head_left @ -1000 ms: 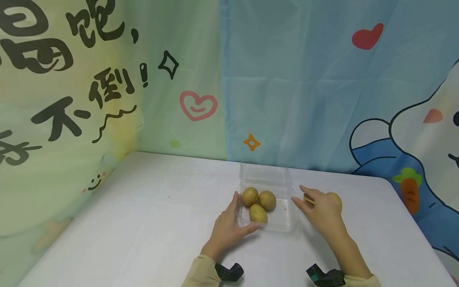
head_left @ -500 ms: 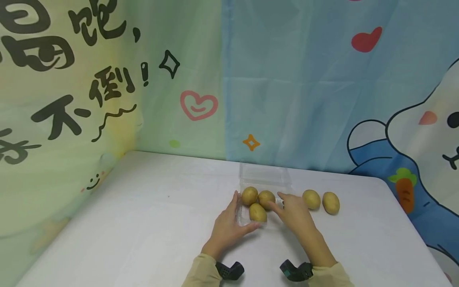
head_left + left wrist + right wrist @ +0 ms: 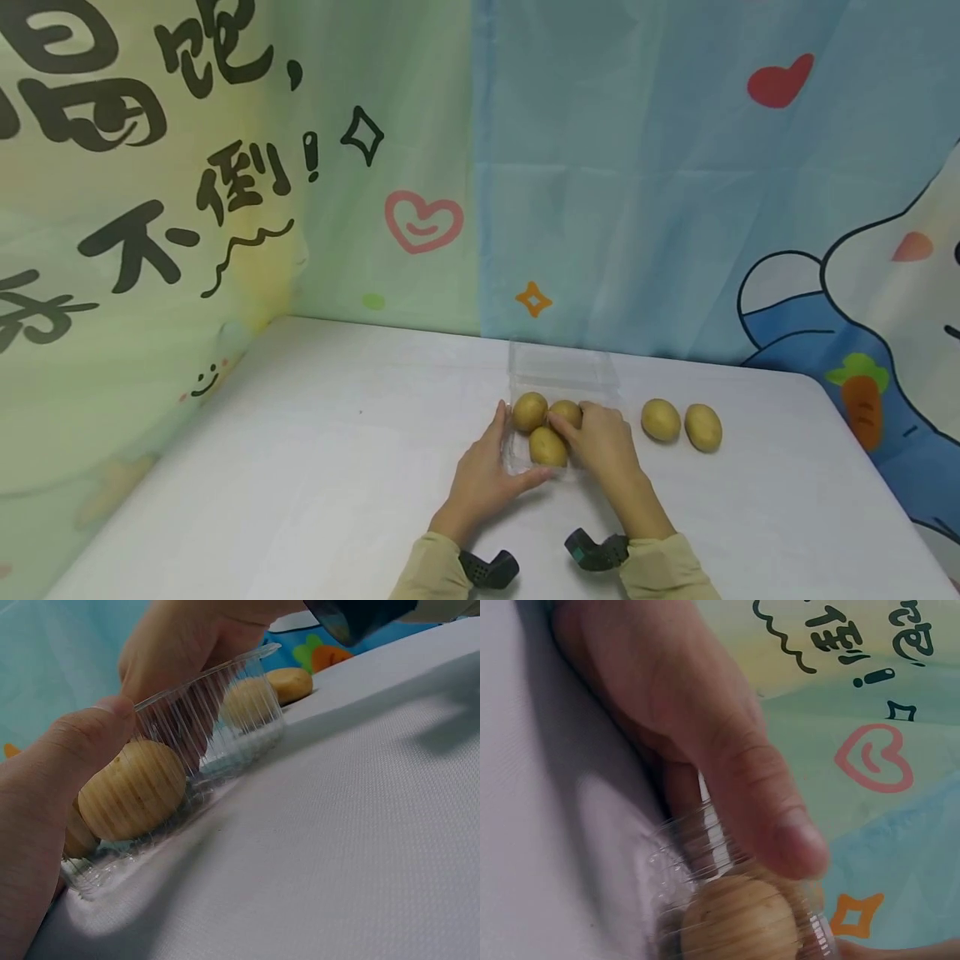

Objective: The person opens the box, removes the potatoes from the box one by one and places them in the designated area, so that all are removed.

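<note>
A clear plastic clamshell box (image 3: 517,458) stands on the table with its lid (image 3: 562,367) folded back. Inside are three yellow-brown potatoes: one at back left (image 3: 529,412), a front potato (image 3: 548,448) and one at back right (image 3: 566,411). My left hand (image 3: 483,475) holds the box at its front left corner, the thumb on the front rim and the fingers along the left side. Reaching into the box, my right hand (image 3: 609,446) has its thumb and fingers around the back right potato. In the left wrist view, the front potato (image 3: 135,791) shows through the ribbed wall.
Two more potatoes lie on the table right of the box, a nearer-to-box potato (image 3: 661,420) and an outer potato (image 3: 703,427). The white table (image 3: 300,467) ends at a printed cloth backdrop (image 3: 615,208) behind and at left.
My right hand let go of a potato on the table at right, beside another, then moved left into the box and took hold of the back right potato. My left hand stayed on the box.
</note>
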The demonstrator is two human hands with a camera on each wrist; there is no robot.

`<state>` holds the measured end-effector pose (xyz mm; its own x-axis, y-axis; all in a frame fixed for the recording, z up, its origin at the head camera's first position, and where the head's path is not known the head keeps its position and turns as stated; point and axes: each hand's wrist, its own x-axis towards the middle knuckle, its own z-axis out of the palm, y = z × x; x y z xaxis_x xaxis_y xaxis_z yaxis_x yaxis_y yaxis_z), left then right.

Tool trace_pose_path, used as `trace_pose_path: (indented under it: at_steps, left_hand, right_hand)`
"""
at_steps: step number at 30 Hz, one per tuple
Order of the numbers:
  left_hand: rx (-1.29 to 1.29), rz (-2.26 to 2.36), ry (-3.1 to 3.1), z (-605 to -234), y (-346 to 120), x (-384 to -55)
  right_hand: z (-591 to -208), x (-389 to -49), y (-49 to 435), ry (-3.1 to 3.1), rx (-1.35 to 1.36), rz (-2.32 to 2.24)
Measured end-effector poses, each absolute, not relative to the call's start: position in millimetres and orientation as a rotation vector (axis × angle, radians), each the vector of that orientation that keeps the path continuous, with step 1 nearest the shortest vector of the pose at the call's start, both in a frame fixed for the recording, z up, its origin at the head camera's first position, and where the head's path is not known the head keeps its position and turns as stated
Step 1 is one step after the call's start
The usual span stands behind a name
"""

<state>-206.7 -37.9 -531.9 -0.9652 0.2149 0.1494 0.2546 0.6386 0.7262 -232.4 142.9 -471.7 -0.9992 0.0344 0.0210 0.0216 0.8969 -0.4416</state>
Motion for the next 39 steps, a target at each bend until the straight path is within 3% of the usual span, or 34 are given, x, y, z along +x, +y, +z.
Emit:
trace_pose_path:
  at_steps: [39]
  left_hand:
    - [-0.402,-1.263,-2.802,-525.9,-37.6,-205.1]
  right_hand:
    - [-472.6,-233.3,148.2,-2.900,-0.026,0.936]
